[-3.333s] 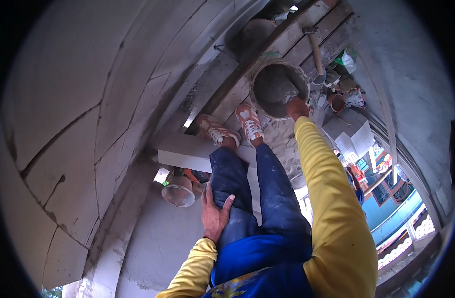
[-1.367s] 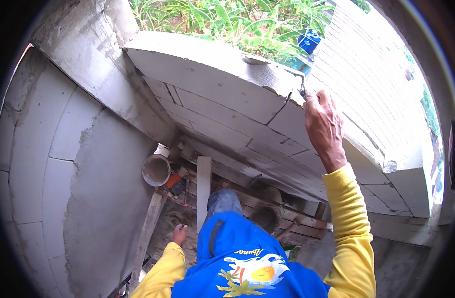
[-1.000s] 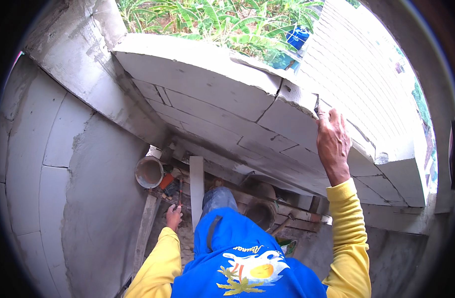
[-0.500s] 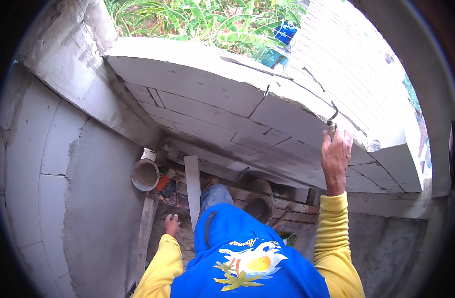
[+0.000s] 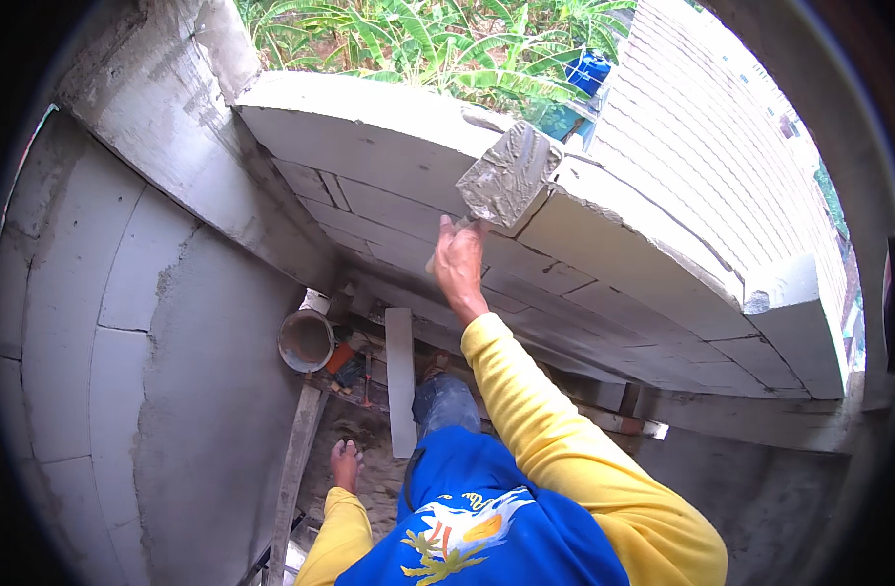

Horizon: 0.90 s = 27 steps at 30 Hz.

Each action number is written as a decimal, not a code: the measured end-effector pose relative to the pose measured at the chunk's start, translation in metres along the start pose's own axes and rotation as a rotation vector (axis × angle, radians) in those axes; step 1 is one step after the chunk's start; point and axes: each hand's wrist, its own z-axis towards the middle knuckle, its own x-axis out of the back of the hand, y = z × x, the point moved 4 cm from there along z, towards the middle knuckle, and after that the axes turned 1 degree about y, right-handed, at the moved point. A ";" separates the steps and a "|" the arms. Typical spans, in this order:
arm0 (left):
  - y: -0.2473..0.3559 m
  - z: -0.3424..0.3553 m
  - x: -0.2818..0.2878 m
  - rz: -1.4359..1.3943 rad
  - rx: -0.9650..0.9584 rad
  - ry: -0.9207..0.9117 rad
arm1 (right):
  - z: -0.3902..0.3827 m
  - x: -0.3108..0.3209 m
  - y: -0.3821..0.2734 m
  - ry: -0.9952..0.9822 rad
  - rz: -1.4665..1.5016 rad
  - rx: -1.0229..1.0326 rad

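Grey trowel blade point(image 5: 511, 176) juts beyond the right hand's grip point(image 5: 459, 260).

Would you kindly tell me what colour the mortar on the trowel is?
The mortar is grey, clearest in the head view.

You are at a building site, inside an unfinished structure, where a wall of pale blocks point(image 5: 613, 239) shows bare, dark joints beneath a rough-edged top. Gray plaster point(image 5: 218, 361) covers only part of the blockwork to your left, beside a raw concrete column point(image 5: 198, 151). A mortar-covered trowel point(image 5: 511, 178), a bucket point(image 5: 306, 340) and a timber plank point(image 5: 294, 464) mark the trade; green plants point(image 5: 418, 44) and ribbed roofing point(image 5: 691, 122) show outside.
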 end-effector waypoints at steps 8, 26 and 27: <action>-0.056 -0.018 0.026 0.035 0.125 0.056 | -0.063 -0.015 -0.018 -0.316 0.016 -0.108; -0.001 -0.004 -0.012 0.049 0.003 -0.062 | -0.088 0.085 -0.002 -0.529 1.060 -0.831; -0.003 -0.001 -0.012 0.054 0.014 -0.057 | -0.111 0.080 0.005 -0.538 0.996 -0.893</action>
